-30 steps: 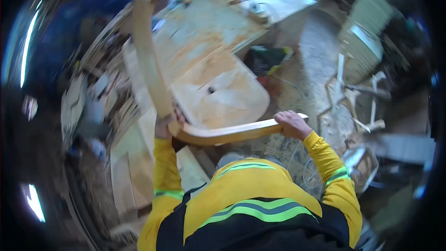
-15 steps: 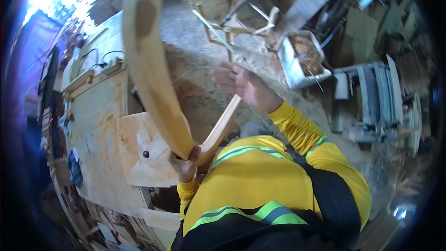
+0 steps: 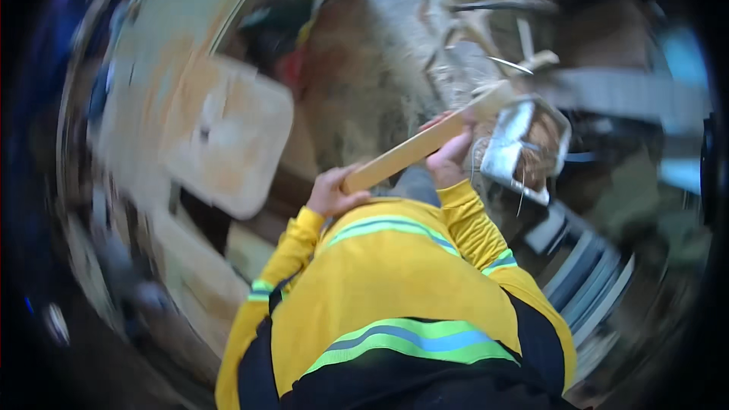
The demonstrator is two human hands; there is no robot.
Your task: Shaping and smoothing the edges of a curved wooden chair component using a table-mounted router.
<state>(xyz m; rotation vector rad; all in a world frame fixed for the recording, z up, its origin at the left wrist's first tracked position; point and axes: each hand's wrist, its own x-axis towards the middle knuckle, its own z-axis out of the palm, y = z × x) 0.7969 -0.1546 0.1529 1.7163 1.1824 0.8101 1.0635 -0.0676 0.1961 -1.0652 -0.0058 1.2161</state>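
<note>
A pale wooden piece (image 3: pixel 402 152) is held in front of my body and looks like a long straight bar from this angle, slanting up to the right. My left hand (image 3: pixel 336 191) is closed round its lower-left end. My right hand (image 3: pixel 449 150) grips it further along, near the upper-right part, with some fingers hidden behind the wood. The picture is blurred by motion.
At left, a workbench (image 3: pixel 152 45) carries a rounded pale board (image 3: pixel 243 121). A jumble of wooden frame pieces (image 3: pixel 520 30) lies at upper right. A white-lined container of shavings (image 3: pixel 541 152) sits right of my hands, above some grey slatted material (image 3: pixel 585 281).
The curved wooden piece that rose high in front of me is now low and seen as a bar. My right hand, open half a second ago, has taken hold of it. The view has swung.
</note>
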